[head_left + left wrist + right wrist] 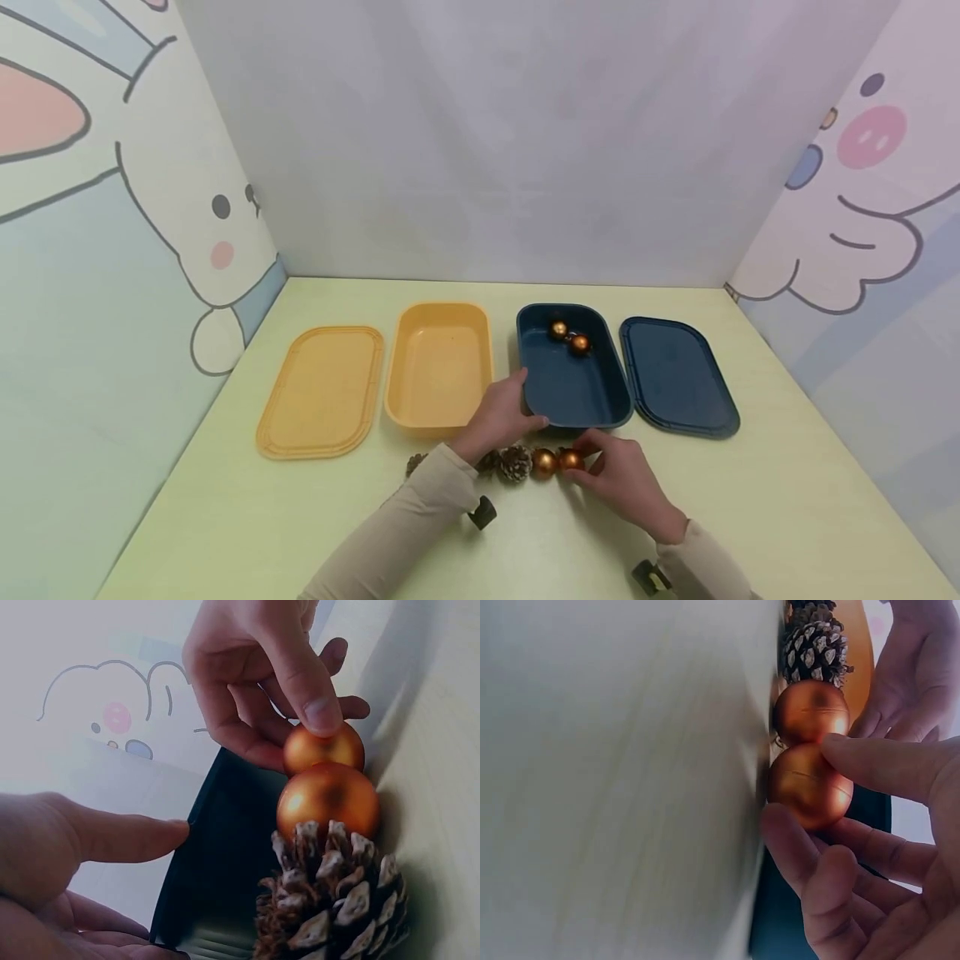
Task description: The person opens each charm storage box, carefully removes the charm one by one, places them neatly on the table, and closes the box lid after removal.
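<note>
My right hand [618, 475] holds a copper-coloured Christmas bauble [810, 787] between thumb and fingers, just in front of the dark blue container. A second copper bauble [328, 801] touches it on the left. Beside that one lies a pine cone [514, 463] with pale-tipped scales. My left hand [501, 421] is at the near left corner of the dark blue container [577, 392], thumb at the front rim and straight fingers along the left side. Inside the container, towards the back, lie two more baubles [580, 344]. Other cones [415, 463] are partly hidden behind my left forearm.
A yellow container [438, 367] stands left of the blue one, with nothing visible inside. Its yellow lid [322, 392] lies further left. The dark blue lid [678, 375] lies flat at the right. Cartoon-printed panels [217, 250] flank the table.
</note>
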The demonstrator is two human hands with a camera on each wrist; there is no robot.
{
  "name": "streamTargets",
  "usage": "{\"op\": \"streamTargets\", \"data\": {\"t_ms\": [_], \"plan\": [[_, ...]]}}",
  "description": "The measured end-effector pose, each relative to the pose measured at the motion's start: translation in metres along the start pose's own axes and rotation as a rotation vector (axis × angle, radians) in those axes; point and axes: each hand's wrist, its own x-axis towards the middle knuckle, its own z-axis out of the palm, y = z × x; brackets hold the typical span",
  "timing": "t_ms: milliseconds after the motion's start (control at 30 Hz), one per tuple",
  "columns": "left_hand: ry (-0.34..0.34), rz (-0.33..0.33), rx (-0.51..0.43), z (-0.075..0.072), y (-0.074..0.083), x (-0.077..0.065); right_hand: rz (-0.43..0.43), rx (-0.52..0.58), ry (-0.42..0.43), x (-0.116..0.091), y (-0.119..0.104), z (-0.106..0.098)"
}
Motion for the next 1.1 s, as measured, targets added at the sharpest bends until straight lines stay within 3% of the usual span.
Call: {"op": "streamTargets", "data": {"t_ms": [1100], "plan": [[0.001, -0.007, -0.005, -0.0025, 0.0073, -0.0074, 0.04, -0.047, 0.011, -0.0054, -0.0048, -0.003]]}}
